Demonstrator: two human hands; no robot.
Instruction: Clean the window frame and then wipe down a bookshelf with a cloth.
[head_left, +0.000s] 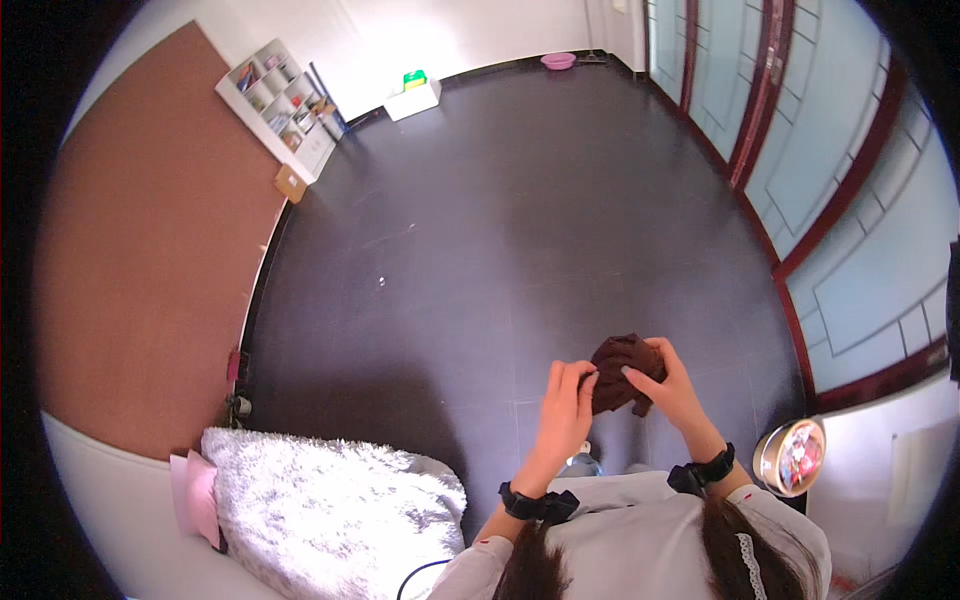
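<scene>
A dark brown piece of gathered fabric (619, 375) is held up in front of my body, above the dark floor. My left hand (571, 401) pinches its left edge between thumb and fingers. On the other side my right hand (670, 382) grips it, with the thumb on its face and the fingers behind. A short end of the fabric hangs below, near my right palm. Each wrist wears a black band with a bow. What exactly the fabric item is, I cannot tell.
White fluffy cover (337, 510) at lower left, beside a pink cushion (201, 499). A round tub (791, 457) of small colourful things stands at right. Farther off are a white shelf unit (281, 105), a white box (414, 101), a pink basin (559, 61) and glazed door panels (802, 150).
</scene>
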